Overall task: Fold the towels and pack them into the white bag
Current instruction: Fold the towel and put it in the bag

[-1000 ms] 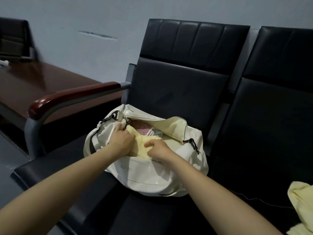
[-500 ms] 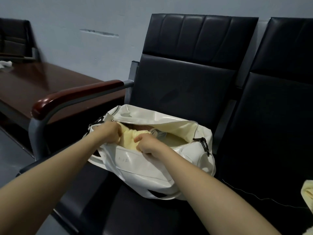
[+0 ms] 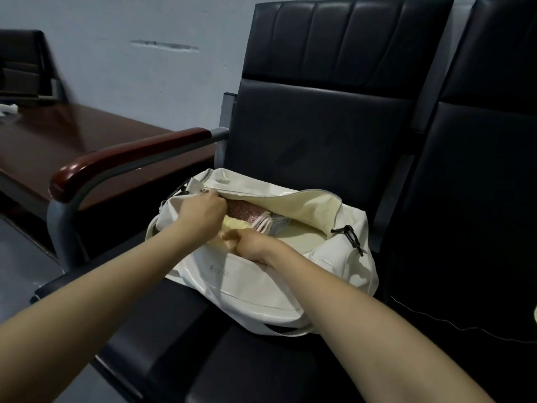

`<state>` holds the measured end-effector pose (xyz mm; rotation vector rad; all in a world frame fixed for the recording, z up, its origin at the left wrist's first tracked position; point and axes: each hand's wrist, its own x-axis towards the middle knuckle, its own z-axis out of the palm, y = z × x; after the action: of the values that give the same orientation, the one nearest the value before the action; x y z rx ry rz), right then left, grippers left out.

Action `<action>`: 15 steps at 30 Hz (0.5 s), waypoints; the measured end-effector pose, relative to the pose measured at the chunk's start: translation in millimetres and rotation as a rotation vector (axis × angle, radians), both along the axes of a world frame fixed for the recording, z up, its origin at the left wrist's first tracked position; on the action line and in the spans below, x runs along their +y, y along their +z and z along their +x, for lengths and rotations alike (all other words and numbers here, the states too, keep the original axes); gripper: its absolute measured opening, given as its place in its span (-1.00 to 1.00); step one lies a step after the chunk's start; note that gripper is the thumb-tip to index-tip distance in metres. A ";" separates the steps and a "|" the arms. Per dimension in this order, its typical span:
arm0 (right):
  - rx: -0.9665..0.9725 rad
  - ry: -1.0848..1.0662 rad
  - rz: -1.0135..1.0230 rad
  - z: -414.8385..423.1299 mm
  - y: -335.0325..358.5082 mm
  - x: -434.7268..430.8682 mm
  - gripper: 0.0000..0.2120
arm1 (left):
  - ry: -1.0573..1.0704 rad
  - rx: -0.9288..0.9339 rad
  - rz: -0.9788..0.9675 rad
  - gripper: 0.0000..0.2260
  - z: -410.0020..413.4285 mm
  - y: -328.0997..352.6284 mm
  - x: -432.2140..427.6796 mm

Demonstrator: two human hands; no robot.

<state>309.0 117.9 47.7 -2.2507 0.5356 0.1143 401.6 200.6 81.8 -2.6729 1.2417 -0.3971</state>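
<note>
Pressing yellow towel (image 3: 232,228) into white bag (image 3: 261,289) on the black seat (image 3: 174,330) — my right hand (image 3: 252,247) grips it; my left hand (image 3: 202,213) is curled at the zip end (image 3: 207,192), grasp unclear. Bag's front print (image 3: 220,271) — too faint to read.

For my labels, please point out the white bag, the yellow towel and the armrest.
white bag (image 3: 261,286), head view, on its front wall.
yellow towel (image 3: 236,226), head view, on its top fold.
armrest (image 3: 130,158), head view, on its wooden top.
</note>
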 end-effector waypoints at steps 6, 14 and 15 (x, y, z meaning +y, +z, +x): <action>0.190 0.036 -0.043 -9.7 12.8 -12.0 -0.41 | 0.080 0.390 0.309 -0.70 6.5 -13.8 -7.8; 0.001 -0.051 -0.153 -24.9 29.9 -6.2 -0.55 | 0.085 0.515 -0.048 -0.70 2.4 -4.9 -11.9; -0.038 -0.080 -0.143 -34.0 37.7 -10.6 -0.59 | 0.055 0.524 -0.132 -0.71 -4.2 0.3 -11.8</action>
<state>274.9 107.3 85.4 -2.3611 0.6297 -0.0083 397.4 188.8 82.0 -3.0314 1.2915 0.2607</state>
